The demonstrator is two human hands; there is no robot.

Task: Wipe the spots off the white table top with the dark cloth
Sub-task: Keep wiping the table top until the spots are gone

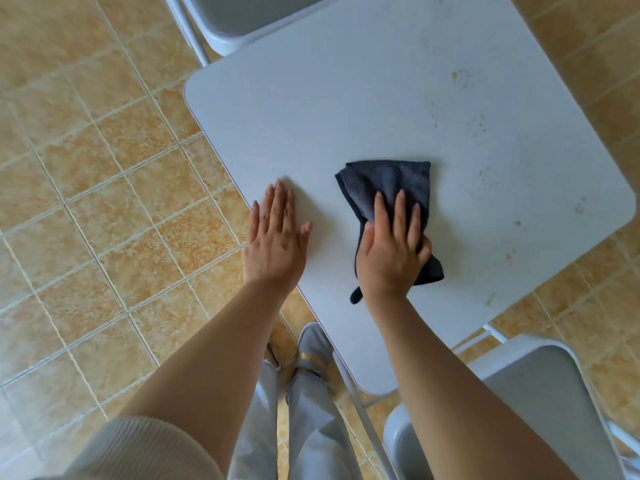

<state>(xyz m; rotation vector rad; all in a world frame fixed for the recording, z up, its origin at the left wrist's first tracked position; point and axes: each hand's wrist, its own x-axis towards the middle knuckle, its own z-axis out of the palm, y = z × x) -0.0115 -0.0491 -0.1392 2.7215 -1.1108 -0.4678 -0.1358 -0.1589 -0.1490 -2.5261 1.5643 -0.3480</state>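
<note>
1. The white tabletop (346, 109) sits over a tan tiled floor (86, 168), with a grey chair (540, 403) near its close corner and another chair (249, 19) at the far end.
2. The dark cloth (388, 188) lies flat on the tabletop, close to the near edge and about in the middle of it.
3. The right hand (391, 251) is on top of the cloth. Its fingers are spread out and press the cloth down. It is not squeezing the cloth into a ball.
4. The left hand (275, 233) is flat on the bare tabletop, just beside the cloth but not touching it. It is open and holds nothing. It looks like it is there to lean on.
5. The left part of the tabletop looks clean. No marks show there.
6. The right part is not clean yet. Brown spots (459, 76) show far up the tabletop, more small spots (479, 121) sit below them, and a few spots (509, 258) lie near the right edge.
7. The cloth is well apart from most of these spots.
8. So I think the job is only partly done. The right side has yet to be wiped, from the far spots down to the ones near the edge.
</note>
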